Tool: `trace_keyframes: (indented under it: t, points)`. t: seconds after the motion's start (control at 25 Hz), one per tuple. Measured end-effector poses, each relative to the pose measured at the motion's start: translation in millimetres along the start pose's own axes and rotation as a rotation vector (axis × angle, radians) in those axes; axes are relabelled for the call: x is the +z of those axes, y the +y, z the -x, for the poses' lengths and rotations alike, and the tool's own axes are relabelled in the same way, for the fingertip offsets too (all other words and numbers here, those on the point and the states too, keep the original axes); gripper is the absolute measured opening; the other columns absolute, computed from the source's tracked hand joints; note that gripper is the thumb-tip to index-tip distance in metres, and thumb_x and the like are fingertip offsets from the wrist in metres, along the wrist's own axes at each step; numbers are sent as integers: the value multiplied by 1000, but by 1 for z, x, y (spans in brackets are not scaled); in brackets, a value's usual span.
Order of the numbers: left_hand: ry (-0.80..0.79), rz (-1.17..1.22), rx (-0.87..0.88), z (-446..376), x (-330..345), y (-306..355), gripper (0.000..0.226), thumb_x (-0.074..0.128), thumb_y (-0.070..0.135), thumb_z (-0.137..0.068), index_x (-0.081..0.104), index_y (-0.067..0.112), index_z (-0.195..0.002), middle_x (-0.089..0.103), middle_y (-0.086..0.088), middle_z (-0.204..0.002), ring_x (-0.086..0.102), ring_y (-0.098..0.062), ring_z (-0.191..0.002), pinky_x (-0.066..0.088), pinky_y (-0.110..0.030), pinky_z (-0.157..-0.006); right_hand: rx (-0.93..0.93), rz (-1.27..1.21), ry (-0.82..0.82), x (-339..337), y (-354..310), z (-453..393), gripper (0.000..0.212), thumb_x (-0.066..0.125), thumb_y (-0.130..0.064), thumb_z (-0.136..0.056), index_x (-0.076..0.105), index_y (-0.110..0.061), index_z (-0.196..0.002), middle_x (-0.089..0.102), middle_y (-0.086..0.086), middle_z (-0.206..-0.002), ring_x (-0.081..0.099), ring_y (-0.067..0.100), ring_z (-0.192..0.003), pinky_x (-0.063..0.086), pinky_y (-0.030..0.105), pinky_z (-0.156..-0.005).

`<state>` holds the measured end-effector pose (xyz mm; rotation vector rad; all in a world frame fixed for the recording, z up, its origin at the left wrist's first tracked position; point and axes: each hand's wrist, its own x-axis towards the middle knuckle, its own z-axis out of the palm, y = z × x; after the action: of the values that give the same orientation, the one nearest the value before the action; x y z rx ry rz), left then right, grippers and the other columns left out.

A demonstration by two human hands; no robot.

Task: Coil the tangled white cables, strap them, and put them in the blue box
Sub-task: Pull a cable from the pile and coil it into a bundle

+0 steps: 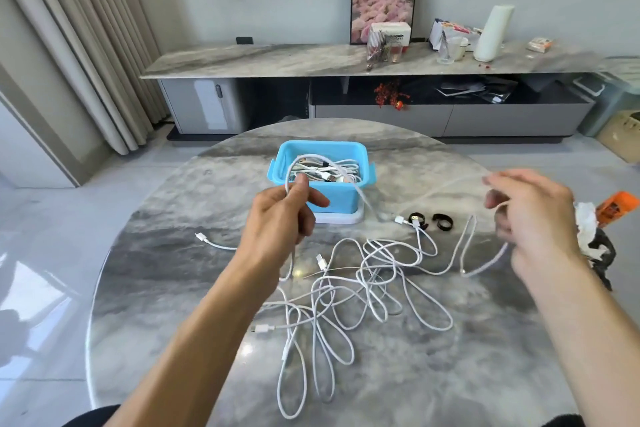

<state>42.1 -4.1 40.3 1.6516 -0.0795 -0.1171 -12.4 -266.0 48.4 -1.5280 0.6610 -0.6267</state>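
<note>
A tangle of white cables lies on the round marble table. Behind it stands the blue box, holding several coiled cables, on a white lid. My left hand is raised in front of the box and pinches a loop of one white cable between thumb and fingers. My right hand, blurred, is lifted at the right with its fingers curled around the same cable's far stretch, which runs across above the table. Two black straps lie right of the box.
An orange tool and crumpled white paper sit at the table's right edge. A loose cable end lies left of my left forearm. Beyond the table stands a long marble-topped sideboard with clutter.
</note>
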Motion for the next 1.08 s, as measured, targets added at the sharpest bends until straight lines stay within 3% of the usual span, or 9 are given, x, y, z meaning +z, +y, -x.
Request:
trace_keyframes:
  t: [0.12,0.2,0.32,0.44,0.6,0.68,0.76,0.88,1.08]
  points:
    - [-58,-144,10,5,4,-2,48,41,38,-104,65,13,-70,40,3,-53,30,-11,-45,23,-27,-46,-199,781,-245,10,7,18,22,62,-16,-86,73,-22,-105,72,-5,-104,65,21,-92,52,33,-82]
    - [-82,-425,100,13,10,-2,47,41,39,-102,62,17,-67,46,10,-49,40,-6,-45,29,-28,-49,-327,515,-479,29,-2,47,30,64,-27,-91,67,-23,-121,66,-14,-121,61,6,-109,49,22,-90]
    - [-155,-706,255,26,20,-4,37,45,35,-100,58,16,-71,55,8,-58,58,-16,-67,41,-35,-60,-228,185,-781,54,-2,76,21,68,-37,-91,72,-22,-105,73,-7,-85,68,11,-70,57,29,-65]
    - [-188,-768,343,25,16,-2,39,55,36,-95,47,10,-67,49,-3,-57,51,-24,-62,35,-36,-56,-247,224,-624,55,5,70,14,61,-15,-96,71,-15,-86,52,-3,-48,46,12,-43,44,30,-46]
    - [-144,-643,316,8,-12,13,35,61,39,-93,63,15,-68,44,10,-44,38,-6,-43,25,-20,-46,227,-358,-235,23,-5,26,24,48,-19,-102,63,-7,-87,29,-5,-39,23,10,-32,32,23,-39]
    - [-120,-701,345,5,-18,13,30,62,36,-93,68,18,-71,48,18,-43,43,-1,-44,26,-18,-47,347,-233,-193,19,2,12,21,46,-18,-99,63,-7,-95,37,-5,-39,29,10,-32,37,24,-39]
    - [-114,-751,424,9,-15,7,30,62,36,-93,67,16,-72,49,13,-45,45,-6,-48,26,-20,-49,167,381,-192,22,8,15,35,50,-16,-91,56,-10,-125,71,-1,-80,62,22,-69,54,42,-68]
    - [-140,-716,536,14,-5,3,31,62,37,-93,66,15,-73,44,6,-49,41,-13,-51,28,-21,-49,-483,717,-336,31,3,42,72,53,-20,-80,34,-23,-149,39,-4,-153,37,19,-139,29,35,-113]
    - [-159,-632,517,15,2,2,28,66,39,-91,66,17,-73,44,4,-48,36,-10,-47,28,-23,-49,-605,346,-756,54,11,67,17,54,-15,-99,69,-22,-103,61,-14,-65,55,1,-58,43,22,-56]
